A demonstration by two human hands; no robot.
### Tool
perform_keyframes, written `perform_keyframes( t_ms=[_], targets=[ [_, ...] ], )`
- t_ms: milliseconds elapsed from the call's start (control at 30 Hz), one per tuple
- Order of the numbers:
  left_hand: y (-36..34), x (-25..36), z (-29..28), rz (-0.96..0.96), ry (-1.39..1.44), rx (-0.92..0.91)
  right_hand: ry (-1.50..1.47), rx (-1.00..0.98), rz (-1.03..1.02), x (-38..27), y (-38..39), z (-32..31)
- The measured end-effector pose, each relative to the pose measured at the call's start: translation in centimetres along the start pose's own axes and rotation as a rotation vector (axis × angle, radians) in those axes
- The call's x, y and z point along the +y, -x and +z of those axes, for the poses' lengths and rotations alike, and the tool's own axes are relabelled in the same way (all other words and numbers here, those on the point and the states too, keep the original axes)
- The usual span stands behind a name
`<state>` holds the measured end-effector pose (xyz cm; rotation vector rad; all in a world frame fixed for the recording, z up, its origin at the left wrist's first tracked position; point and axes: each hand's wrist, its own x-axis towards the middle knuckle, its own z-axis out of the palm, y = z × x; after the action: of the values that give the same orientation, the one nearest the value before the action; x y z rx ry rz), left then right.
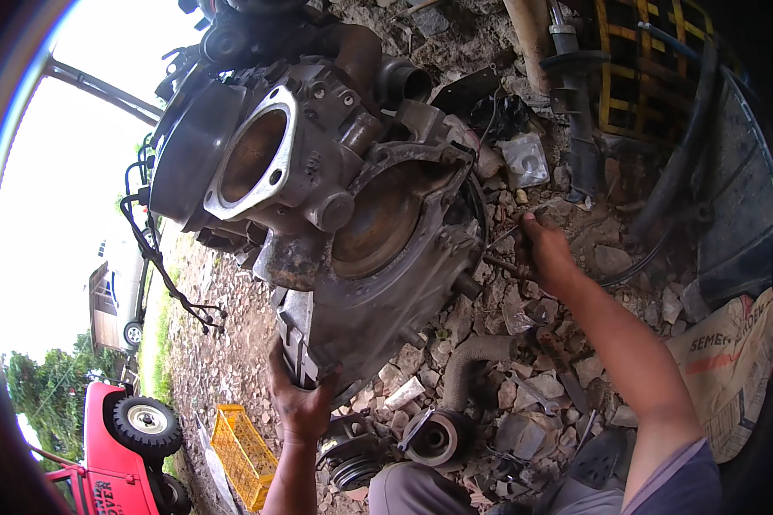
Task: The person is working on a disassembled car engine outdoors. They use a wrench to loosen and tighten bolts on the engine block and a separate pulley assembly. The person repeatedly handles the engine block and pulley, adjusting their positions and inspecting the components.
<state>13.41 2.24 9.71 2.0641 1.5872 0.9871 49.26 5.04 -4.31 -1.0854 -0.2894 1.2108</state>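
Note:
A large grey metal engine [318, 206] fills the middle and upper part of the view, with a triangular flange around a round opening and a wide bell-shaped housing [361, 318] below. At the housing's lower left edge, my left hand [305, 402] grips the metal, thumb on one side and fingers on the other. My right hand [545, 256] is closed to the right of the housing, around the end of a thin dark metal rod [502, 264] that points toward the engine. Part of what lies inside that hand is hidden by the fingers.
Broken stones cover the ground. Near my knees lie a pulley [435, 438] and a ribbed hose [477, 356]. A yellow crate [245, 455] and a red off-road vehicle [116, 455] are at left. A shock absorber [580, 129] and a paper sack [726, 369] lie at right.

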Motion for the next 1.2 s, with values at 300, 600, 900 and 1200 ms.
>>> perform_keyframes(
  t_ms=[300, 600, 900, 1200],
  targets=[
    [-0.1, 0.6, 0.1, -0.038, 0.027, -0.015, -0.286, -0.087, 0.208, 1.5, -4.8, -1.2],
    [0.0, 0.4, 0.0, -0.059, 0.065, -0.04, -0.277, -0.255, 0.199, 2.7, -6.3, -1.1],
    [0.1, 1.4, 0.2, -0.063, 0.105, -0.035, 1.258, -0.396, -0.956, 3.9, 0.2, 2.5],
    [0.1, 1.4, 0.1, -0.072, 0.068, -0.042, 1.765, -0.64, -1.001, 5.5, 3.4, 2.5]
  ],
)
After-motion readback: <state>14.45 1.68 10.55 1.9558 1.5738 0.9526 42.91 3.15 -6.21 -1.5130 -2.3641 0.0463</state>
